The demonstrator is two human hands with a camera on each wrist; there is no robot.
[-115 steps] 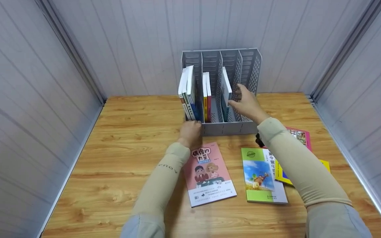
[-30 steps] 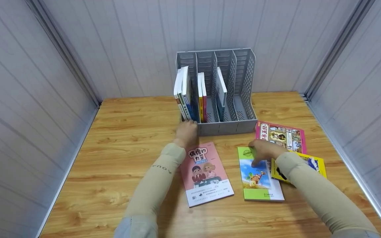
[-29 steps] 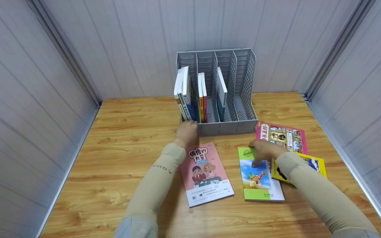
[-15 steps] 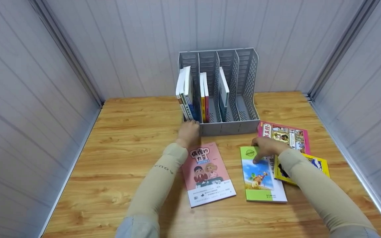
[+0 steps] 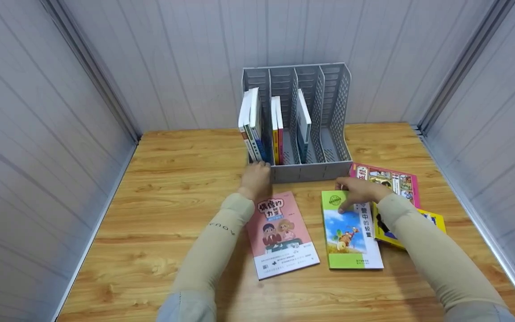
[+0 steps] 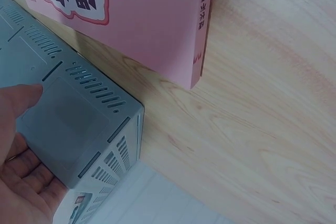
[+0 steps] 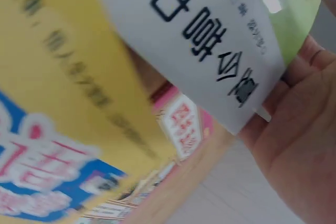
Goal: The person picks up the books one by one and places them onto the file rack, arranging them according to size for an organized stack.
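Note:
At the front lip of a grey four-slot magazine rack [image 5: 311, 173], my left hand [image 5: 256, 180] grips the left corner. In the left wrist view the thumb lies on the rack's front panel [image 6: 68, 124] and the fingers curl over its edge. My right hand [image 5: 361, 189] pinches the top end of a green-and-white book [image 5: 348, 232], thumb on its cover and fingers beneath. That end of the book [image 7: 210, 51] is tilted up in the right wrist view. A pink book [image 5: 283, 235] lies flat below my left hand.
Books stand in the rack: white-topped ones [image 5: 249, 120] at left, two thin ones [image 5: 277, 129] beside them, one [image 5: 303, 125] in the third slot. A yellow book [image 5: 436, 221] and a pink-edged comic-style book [image 5: 407, 183] lie under and beside my right arm.
My right hand has left the book in the third slot and come down to the green-and-white book. Its top end has just been raised and shifted slightly toward the rack. My left hand stays put.

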